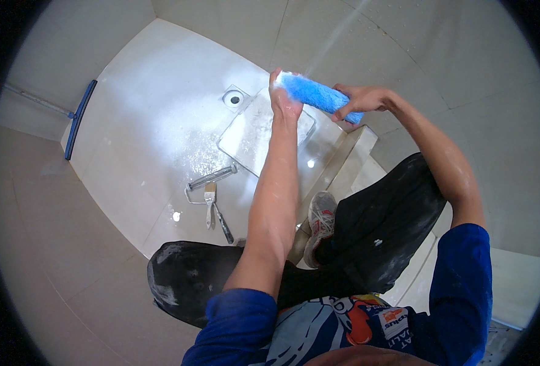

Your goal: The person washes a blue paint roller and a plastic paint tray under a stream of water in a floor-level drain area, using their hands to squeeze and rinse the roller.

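Note:
A blue fluffy paint roller sleeve [318,96] is held at a slant between my two hands, above the floor. Its left end looks white and wet, with a thin stream of water [338,35] coming down onto it. My left hand [284,102] is closed round that end, its fingers partly hidden behind the sleeve. Thumb and fingers of my right hand [364,100] grip the other end. Beneath them lies a wet white paint tray [239,143]. Left of my left forearm are a roller frame [212,177] and a paintbrush [210,198].
A floor drain [234,98] is set beyond the tray. A blue squeegee [81,119] leans at the far left by the wall. To the right runs a low ledge [352,146], near my shoe [321,216]. Tiled walls surround the wet floor [142,122].

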A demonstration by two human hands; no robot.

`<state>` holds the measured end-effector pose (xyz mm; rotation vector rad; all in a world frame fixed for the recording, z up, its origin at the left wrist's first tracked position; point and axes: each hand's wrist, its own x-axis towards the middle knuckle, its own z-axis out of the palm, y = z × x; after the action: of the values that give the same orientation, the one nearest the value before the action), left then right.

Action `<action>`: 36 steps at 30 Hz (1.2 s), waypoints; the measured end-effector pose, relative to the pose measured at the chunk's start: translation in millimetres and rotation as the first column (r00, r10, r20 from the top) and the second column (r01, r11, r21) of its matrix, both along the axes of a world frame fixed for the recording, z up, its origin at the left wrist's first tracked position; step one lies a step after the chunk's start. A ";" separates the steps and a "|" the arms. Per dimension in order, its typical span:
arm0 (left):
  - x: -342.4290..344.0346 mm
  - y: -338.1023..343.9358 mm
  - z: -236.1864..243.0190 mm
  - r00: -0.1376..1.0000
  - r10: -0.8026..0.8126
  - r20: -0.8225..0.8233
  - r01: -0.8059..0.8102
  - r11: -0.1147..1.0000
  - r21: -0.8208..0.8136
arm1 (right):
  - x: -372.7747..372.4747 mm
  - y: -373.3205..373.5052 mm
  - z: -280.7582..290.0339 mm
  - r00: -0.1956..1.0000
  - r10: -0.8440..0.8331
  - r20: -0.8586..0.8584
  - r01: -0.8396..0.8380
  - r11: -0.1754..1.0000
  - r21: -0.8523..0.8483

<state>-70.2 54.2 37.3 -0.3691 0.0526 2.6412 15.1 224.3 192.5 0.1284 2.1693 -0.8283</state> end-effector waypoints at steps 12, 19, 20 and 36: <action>-14.9 32.5 -12.7 0.876 0.219 0.430 0.023 0.871 -0.490 | 8.5 -15.0 -35.4 0.910 0.328 -0.253 -0.191 0.875 0.444; -17.2 35.3 -32.1 0.963 0.070 0.261 0.032 0.930 -0.366 | 7.2 -38.4 -2.3 0.842 0.459 -0.284 -0.112 0.663 0.740; -14.1 33.4 -33.2 0.974 0.060 0.217 0.016 0.942 -0.335 | 5.7 -37.6 3.6 0.833 0.477 -0.281 -0.126 0.658 0.742; 21.3 -2.4 1.5 0.986 0.051 0.161 -0.064 0.995 0.079 | -6.4 -16.7 19.0 0.923 0.383 -0.033 -0.308 0.787 0.535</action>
<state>-48.9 51.8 38.9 -0.5590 -0.1219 2.6510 8.7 207.6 211.5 -0.0642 2.4034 -0.0204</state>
